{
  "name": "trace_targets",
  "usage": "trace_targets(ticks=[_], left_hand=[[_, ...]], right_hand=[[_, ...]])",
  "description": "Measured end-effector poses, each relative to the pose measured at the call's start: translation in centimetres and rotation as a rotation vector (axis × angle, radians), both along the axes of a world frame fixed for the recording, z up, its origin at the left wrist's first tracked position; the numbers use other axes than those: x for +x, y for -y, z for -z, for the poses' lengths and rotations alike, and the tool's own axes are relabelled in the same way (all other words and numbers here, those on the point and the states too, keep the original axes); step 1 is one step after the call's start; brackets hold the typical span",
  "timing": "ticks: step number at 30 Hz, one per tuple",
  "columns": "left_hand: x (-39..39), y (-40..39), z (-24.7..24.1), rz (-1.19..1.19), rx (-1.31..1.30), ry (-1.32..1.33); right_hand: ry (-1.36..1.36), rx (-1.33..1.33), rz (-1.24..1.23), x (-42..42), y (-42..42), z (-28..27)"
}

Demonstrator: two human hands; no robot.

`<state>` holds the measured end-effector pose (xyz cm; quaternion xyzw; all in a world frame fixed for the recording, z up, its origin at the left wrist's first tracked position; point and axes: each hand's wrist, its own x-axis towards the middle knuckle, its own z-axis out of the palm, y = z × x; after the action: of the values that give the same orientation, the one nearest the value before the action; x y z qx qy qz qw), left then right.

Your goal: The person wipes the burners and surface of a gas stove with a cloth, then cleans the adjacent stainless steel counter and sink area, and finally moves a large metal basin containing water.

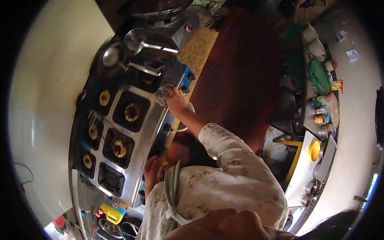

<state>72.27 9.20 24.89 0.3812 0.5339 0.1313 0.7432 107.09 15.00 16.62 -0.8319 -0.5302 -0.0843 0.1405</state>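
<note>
A steel gas stove (144,132) with several round burners fills the left half of the view. My right hand (177,100) reaches across its front edge and presses a crumpled grey cloth (162,93) against the steel top. Lower down, my left hand (152,169) is at the stove's front edge by the control panel. Its fingers are partly in shadow, so I cannot tell whether they grip anything. Just under my right forearm shows the pale rim of a round vessel (191,107), mostly hidden.
Past my right hand lie a steel ladle (111,57) and a perforated skimmer (135,37). A yellow and blue container (114,211) stands below the stove's near end. Across the dark red floor (237,75), a counter holds jars and a yellow bowl (314,151).
</note>
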Motion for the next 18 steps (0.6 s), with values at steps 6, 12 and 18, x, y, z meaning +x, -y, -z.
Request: trace_targets(ticks=[6, 12, 18], left_hand=[[9.7, -1.8, -2.1, 0.080, -0.008, 0.043], [13.2, -3.1, 1.7, 0.165, 0.036, 0.024], [16.5, -2.7, 3.0, 0.291, 0.128, 0.038]], right_hand=[[-0.013, 0.017, 0.083, 10.4, -2.0, -0.6], [0.020, 0.018, 0.125, 14.4, -4.7, -0.5], [-0.013, 0.098, 0.069, 12.3, -3.4, 1.7]])
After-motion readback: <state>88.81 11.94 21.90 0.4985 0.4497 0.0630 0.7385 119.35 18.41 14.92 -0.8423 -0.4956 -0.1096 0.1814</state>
